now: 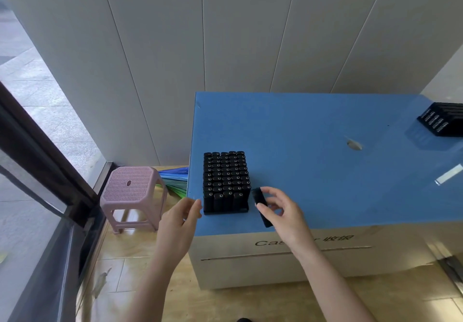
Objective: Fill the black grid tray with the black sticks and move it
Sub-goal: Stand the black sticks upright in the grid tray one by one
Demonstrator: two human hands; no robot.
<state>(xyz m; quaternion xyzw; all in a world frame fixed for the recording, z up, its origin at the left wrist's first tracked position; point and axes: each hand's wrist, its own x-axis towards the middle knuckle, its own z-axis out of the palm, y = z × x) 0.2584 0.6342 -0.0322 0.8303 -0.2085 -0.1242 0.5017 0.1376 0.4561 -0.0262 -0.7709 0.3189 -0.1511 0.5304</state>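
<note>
A black grid tray [244, 211] packed with upright black sticks [225, 176] stands near the front left corner of the blue table top [313, 146]. Just right of the tray, my right hand [283, 211] pinches a single black stick [261, 204] between thumb and fingers, tilted and close to the tray's near right corner. My left hand [179, 219] hovers at the table's left edge beside the tray, fingers relaxed and holding nothing.
A stack of empty black grid trays [442, 120] sits at the far right of the table. A pink plastic stool [132, 194] and a folded umbrella [175, 178] stand on the floor to the left, by a glass door.
</note>
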